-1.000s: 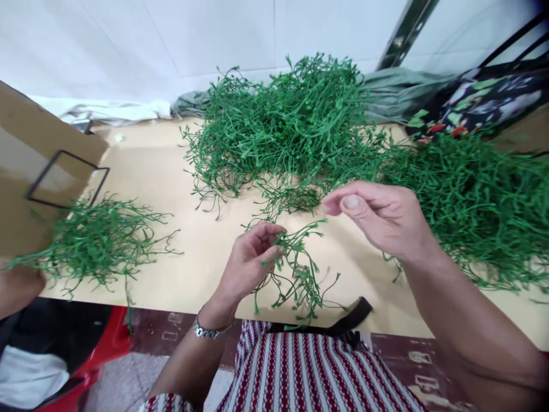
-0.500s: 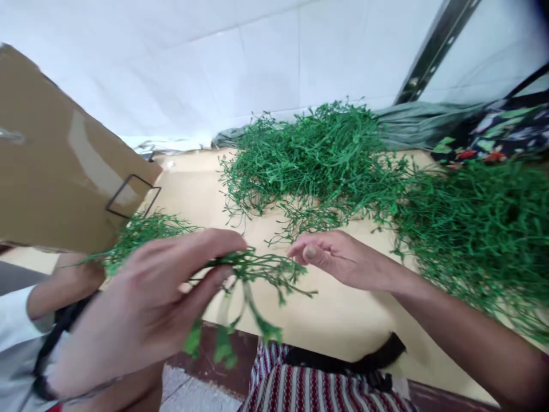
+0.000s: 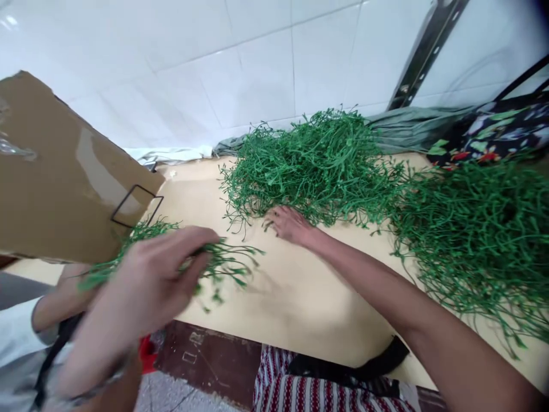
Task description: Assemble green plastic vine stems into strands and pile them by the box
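The left hand (image 3: 154, 274), blurred and raised close to the camera, pinches a bunch of green stems (image 3: 235, 260) between thumb and fingers; the stems fan out to the right above the table (image 3: 274, 297). The right hand (image 3: 290, 224) reaches to the near edge of the middle pile (image 3: 309, 169), its fingers bent down among the stem tips; whether they grasp any stem, I cannot tell. The middle pile lies at the back of the table, and 1 more pile, the right pile (image 3: 484, 229), adjoins it. A smaller heap (image 3: 150, 230) lies at the left, partly hidden, beside a cardboard sheet (image 3: 55, 166) and a black wire frame (image 3: 123, 201). Another person's arm (image 3: 64, 303) extends beneath the cardboard. Floral fabric (image 3: 501, 134) sits behind the right pile.
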Demonstrator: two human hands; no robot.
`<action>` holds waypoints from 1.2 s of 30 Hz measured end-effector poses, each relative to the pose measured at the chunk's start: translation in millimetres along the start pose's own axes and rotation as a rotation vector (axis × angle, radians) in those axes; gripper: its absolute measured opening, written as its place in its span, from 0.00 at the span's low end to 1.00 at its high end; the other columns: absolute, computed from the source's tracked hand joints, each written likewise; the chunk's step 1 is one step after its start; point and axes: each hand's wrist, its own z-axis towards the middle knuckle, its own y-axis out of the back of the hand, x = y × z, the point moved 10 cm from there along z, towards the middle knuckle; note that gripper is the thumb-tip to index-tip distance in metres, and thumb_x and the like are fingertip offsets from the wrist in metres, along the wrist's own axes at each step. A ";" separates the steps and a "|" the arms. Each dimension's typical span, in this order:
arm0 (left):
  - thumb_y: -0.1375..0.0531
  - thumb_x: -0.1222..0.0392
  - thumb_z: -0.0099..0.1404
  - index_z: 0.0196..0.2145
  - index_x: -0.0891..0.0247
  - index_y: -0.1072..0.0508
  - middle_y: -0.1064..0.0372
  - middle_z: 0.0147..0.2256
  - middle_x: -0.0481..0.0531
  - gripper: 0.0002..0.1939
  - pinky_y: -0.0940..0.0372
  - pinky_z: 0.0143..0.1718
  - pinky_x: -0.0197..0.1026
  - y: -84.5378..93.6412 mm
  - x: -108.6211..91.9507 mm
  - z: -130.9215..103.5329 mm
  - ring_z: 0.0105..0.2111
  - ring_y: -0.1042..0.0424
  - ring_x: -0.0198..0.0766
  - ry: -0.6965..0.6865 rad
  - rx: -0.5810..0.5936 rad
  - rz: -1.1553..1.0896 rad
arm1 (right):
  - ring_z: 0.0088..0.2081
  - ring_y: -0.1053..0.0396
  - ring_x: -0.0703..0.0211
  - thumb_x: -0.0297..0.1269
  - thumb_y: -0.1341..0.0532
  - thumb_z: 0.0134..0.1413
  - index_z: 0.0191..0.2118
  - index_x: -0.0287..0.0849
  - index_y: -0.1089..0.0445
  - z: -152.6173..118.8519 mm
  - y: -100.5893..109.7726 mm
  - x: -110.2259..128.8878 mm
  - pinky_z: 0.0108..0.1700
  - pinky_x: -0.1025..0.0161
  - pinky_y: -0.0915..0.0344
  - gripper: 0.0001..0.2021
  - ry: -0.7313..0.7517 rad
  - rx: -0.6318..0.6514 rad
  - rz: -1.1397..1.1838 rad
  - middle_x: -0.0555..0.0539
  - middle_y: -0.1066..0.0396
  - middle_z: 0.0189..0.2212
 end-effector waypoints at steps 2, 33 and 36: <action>0.48 0.68 0.59 0.33 0.62 0.31 0.31 0.26 0.51 0.07 0.38 0.27 0.35 -46.8 -13.1 -6.9 0.26 0.32 0.34 -0.020 0.039 0.039 | 0.43 0.38 0.57 0.32 0.55 0.61 0.45 0.37 0.35 16.5 7.9 -5.1 0.44 0.61 0.43 0.15 -0.041 -0.031 0.002 0.40 0.36 0.45; 0.45 0.69 0.58 0.36 0.63 0.33 0.33 0.33 0.53 0.07 0.37 0.38 0.44 -103.4 32.6 -118.4 0.36 0.33 0.39 0.428 -0.181 -0.006 | 0.36 0.34 0.58 0.32 0.45 0.54 0.38 0.40 0.32 -161.5 10.8 16.7 0.42 0.58 0.41 0.07 0.076 0.123 0.345 0.45 0.30 0.31; 0.44 0.59 0.59 0.43 0.66 0.35 0.35 0.34 0.55 0.14 0.37 0.35 0.44 -116.8 60.1 -130.1 0.33 0.35 0.40 0.605 -0.001 0.141 | 0.40 0.34 0.56 0.36 0.44 0.54 0.43 0.41 0.33 -157.9 18.8 19.0 0.44 0.57 0.41 0.11 0.089 0.092 0.327 0.43 0.30 0.37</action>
